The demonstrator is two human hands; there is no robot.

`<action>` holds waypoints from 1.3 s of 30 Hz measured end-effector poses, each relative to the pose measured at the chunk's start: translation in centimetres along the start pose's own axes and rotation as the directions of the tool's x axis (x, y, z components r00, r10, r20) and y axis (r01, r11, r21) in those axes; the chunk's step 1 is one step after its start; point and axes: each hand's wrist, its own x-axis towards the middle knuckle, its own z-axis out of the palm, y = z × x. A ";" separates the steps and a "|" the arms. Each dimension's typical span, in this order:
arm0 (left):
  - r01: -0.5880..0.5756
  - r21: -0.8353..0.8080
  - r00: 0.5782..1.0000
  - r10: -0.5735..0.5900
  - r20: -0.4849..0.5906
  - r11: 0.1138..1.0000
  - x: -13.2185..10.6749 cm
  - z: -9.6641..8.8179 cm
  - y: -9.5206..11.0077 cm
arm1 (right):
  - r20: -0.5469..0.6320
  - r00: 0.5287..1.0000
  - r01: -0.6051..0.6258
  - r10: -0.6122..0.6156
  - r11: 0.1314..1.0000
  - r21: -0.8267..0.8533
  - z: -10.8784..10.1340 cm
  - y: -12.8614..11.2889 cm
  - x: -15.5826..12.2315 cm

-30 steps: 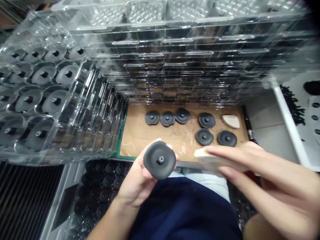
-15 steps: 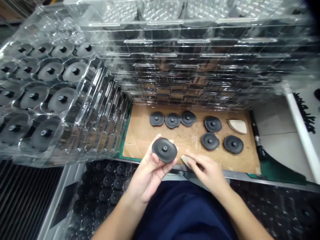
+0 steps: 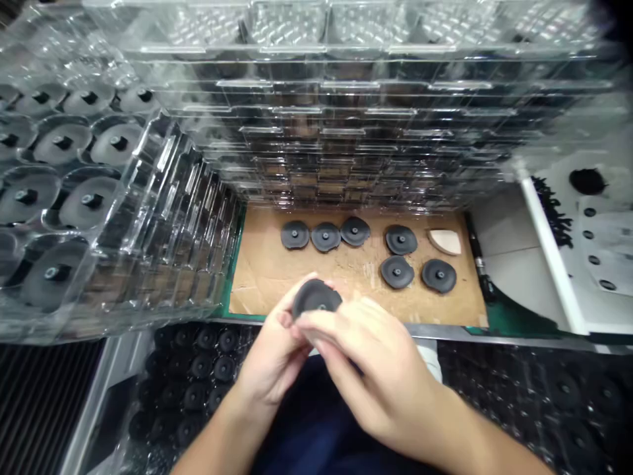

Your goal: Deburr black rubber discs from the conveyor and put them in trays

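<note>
Black disc (image 3: 315,294), pinched by left fingers (image 3: 285,320), sits partly beneath right fingers (image 3: 346,331), whose grip I can't tell

Bare forearms (image 3: 227,429); dark navy garment (image 3: 309,422); apparently pale trousers (image 3: 431,357).

One held hubbed disc (image 3: 311,295); on cardboard (image 3: 435,308), three discs (image 3: 325,236) around its twelve o'clock, three discs (image 3: 397,272) near two-thirty, one pale wedge (image 3: 445,242) near two.
</note>
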 end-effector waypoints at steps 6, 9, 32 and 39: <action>-0.001 0.027 0.995 -0.002 0.102 1.000 -0.4 0.6 0.2 | -0.211 0.973 0.047 -0.097 0.972 -0.229 0.2 0.1 -0.4; -0.035 -0.017 0.987 0.037 0.156 0.999 -0.4 0.5 0.2 | -0.135 0.985 0.089 -0.111 0.983 -0.159 0.2 -0.3 -1.4; -0.156 0.027 0.987 0.157 -0.027 0.987 -0.9 2.1 -0.1 | -0.134 0.989 -0.088 0.064 0.980 -0.181 -1.5 0.1 -3.1; -0.162 0.015 0.978 0.163 -0.130 0.987 -0.5 1.5 -1.1 | -0.087 0.991 -0.110 0.105 0.992 -0.057 -0.9 2.3 -3.2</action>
